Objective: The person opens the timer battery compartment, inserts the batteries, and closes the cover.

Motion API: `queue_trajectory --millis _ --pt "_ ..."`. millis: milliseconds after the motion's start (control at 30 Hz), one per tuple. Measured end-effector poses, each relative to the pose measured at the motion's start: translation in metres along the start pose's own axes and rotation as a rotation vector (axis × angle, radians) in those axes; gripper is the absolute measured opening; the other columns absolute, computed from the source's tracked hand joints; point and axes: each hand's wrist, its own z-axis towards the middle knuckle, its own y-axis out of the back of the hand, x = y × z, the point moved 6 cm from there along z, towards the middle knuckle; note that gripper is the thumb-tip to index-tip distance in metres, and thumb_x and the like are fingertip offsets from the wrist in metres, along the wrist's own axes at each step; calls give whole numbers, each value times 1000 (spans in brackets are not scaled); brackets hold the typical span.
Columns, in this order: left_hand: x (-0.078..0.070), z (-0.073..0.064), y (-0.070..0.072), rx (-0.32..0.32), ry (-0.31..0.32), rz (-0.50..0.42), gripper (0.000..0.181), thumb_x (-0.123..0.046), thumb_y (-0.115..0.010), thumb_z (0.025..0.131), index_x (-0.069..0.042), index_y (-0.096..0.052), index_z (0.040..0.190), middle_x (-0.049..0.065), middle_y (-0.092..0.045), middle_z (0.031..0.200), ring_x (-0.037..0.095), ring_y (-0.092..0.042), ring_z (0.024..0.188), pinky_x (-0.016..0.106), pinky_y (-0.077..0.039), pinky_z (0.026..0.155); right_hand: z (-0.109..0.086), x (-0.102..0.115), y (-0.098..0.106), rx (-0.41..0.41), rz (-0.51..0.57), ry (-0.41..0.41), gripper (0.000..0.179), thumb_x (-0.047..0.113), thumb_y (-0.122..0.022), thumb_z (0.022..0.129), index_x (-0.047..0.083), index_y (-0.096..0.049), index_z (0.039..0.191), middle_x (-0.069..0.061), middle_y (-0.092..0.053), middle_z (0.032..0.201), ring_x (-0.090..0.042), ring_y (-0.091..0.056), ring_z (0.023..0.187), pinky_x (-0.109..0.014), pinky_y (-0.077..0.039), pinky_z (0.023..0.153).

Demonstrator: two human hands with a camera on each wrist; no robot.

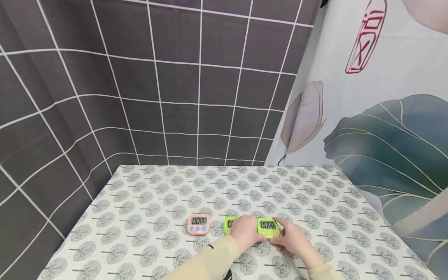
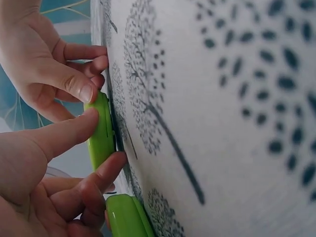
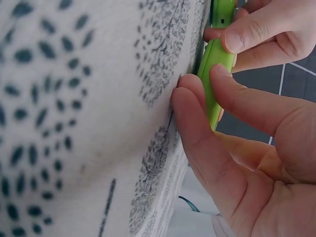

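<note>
A bright green digital timer [image 1: 268, 228], its display reading zeros, lies face up between both hands. My left hand [image 1: 246, 229] pinches its left side with thumb and fingers. From the right, my right hand [image 1: 293, 238] pinches the opposite side. In the left wrist view the same green timer [image 2: 100, 136] is seen edge-on, close to the cloth, a thumb on its face from each hand. A second green timer [image 1: 228, 224] lies just left of it, partly hidden behind my left hand. The right wrist view shows the gripped timer [image 3: 216, 74] between the hands.
Farther left on the table lies a pink timer [image 1: 198, 224] with blue buttons, also showing zeros. A white cloth [image 1: 168, 179] printed with grey trees covers the table. A dark gridded curtain [image 1: 178, 85] hangs behind it, and a leaf-patterned curtain [image 1: 367, 93] on the right.
</note>
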Motion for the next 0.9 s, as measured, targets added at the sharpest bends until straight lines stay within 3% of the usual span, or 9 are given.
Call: queue_trajectory --millis 233,433,533,667,767,900 --pt "0 1 -2 -12 -9 5 33 -41 -83 63 -17 -67 77 -10 -61 65 7 -49 62 29 -42 77 0 0 0 -10 11 0 75 4 -78 70 -7 -43 136 -7 -54 65 -16 -55 48 -28 -50 46" --pt "2 -1 3 -45 -37 31 38 -46 -81 63 -16 -68 82 -10 -61 66 7 -51 63 27 -42 76 1 0 0 -16 -9 6 79 8 -80 69 -5 -42 136 -6 -54 64 -15 -56 47 -28 -49 46" --pt "4 -4 11 -77 -53 51 50 -57 -74 69 -13 -70 93 -11 -55 60 8 -50 60 27 -45 71 2 -1 1 -28 -18 22 83 16 -81 69 -5 -40 138 -4 -55 63 -15 -55 47 -28 -49 47" --pt "10 -9 23 -106 -79 9 72 -67 -59 78 -7 -65 117 -13 -45 51 8 -51 58 33 -51 78 1 -1 5 -61 -8 51 81 31 -76 77 -6 -37 139 -3 -55 62 -14 -55 49 -26 -48 47" --pt "20 -14 32 -114 -88 -41 78 -70 -50 82 -6 -58 128 -11 -57 59 9 -58 66 38 -49 87 1 0 8 -103 0 54 74 36 -70 83 -4 -40 138 -2 -55 65 -14 -54 51 -25 -47 47" --pt "39 -24 45 -111 -55 -79 80 -71 -41 86 -7 -57 130 -4 -72 88 18 -66 87 44 -45 94 -1 2 13 -157 -18 55 66 37 -68 85 0 -45 135 -1 -56 72 -12 -51 55 -24 -45 48"
